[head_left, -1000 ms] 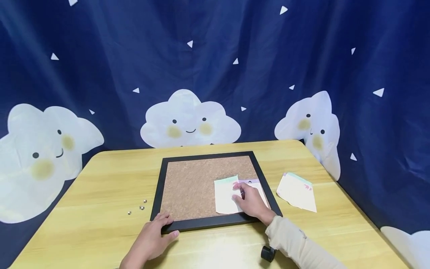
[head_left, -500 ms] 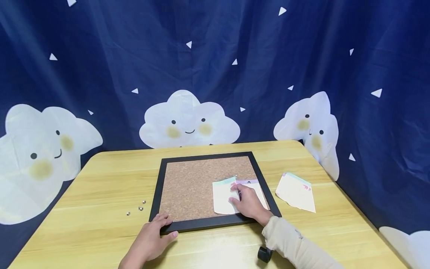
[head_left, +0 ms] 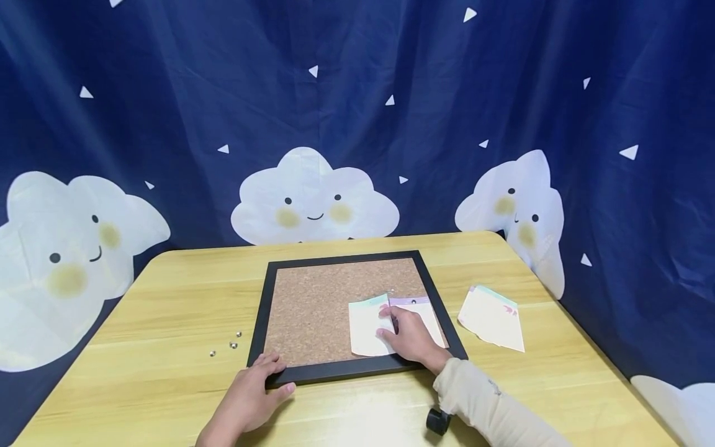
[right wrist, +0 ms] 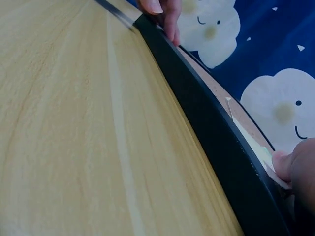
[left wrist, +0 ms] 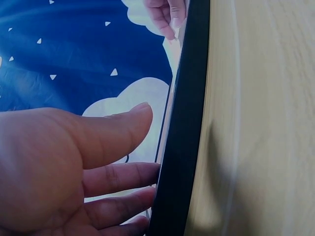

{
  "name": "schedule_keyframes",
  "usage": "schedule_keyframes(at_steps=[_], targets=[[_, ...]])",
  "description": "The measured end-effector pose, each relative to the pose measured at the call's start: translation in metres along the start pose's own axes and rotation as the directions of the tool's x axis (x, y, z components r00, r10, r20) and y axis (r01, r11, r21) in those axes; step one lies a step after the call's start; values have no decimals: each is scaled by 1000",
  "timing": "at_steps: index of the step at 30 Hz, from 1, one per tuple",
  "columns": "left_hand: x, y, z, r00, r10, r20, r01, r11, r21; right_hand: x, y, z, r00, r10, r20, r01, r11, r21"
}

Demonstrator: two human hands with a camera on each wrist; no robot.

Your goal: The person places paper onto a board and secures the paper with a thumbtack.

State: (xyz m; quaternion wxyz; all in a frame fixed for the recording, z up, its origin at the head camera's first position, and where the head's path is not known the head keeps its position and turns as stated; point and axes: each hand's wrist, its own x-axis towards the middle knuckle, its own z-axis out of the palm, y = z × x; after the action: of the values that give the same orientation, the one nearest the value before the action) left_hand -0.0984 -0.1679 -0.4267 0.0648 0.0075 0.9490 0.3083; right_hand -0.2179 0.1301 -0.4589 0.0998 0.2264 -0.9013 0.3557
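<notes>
A black-framed cork board (head_left: 307,310) lies on the table. My left hand (head_left: 254,394) rests at its near left corner, fingers lying on the frame and thumb held apart along the front. In the left wrist view the fingers of the left hand (left wrist: 113,196) look fairly straight. My right hand (head_left: 413,335) pinches the right edge of a white note sheet (head_left: 368,329) with a green top band. This sheet lies on the cork, left of a purple-topped note sheet (head_left: 432,320), which bears a small pin (head_left: 414,302) and is partly covered by the right hand.
Several small silver pins (head_left: 233,344) lie on the table (head_left: 167,323) left of the board. Right of it lie loose note sheets (head_left: 494,320). A black cylindrical object (head_left: 438,421) is under the right sleeve (head_left: 475,397). A dark blue curtain (head_left: 335,124) hangs behind.
My right hand has shifted the green-topped sheet slightly left, uncovering more of the purple-topped one beside it. The left hand has stayed at the board's corner.
</notes>
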Motion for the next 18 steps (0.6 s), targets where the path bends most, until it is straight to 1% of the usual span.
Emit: schedule_keyframes(at_steps=[3, 5, 10, 16, 18], targets=[[0, 0, 0, 1000, 4, 0, -4, 1000, 1, 0, 0, 1, 999, -40, -4, 40, 999, 3], [0, 0, 0, 1000, 4, -1, -4, 1000, 4, -1, 0, 1, 999, -50, 0, 50, 999, 10], [0, -1, 1, 1000, 3, -2, -3, 1000, 10, -1, -1, 0, 999, -35, 10, 34, 998, 51], [1, -1, 1, 1000, -7, 0, 7, 1000, 4, 0, 0, -1, 999, -12, -36, 16, 992, 129], [2, -1, 1, 1000, -6, 0, 6, 1000, 7, 1, 1, -1, 999, -10, -34, 15, 990, 144]])
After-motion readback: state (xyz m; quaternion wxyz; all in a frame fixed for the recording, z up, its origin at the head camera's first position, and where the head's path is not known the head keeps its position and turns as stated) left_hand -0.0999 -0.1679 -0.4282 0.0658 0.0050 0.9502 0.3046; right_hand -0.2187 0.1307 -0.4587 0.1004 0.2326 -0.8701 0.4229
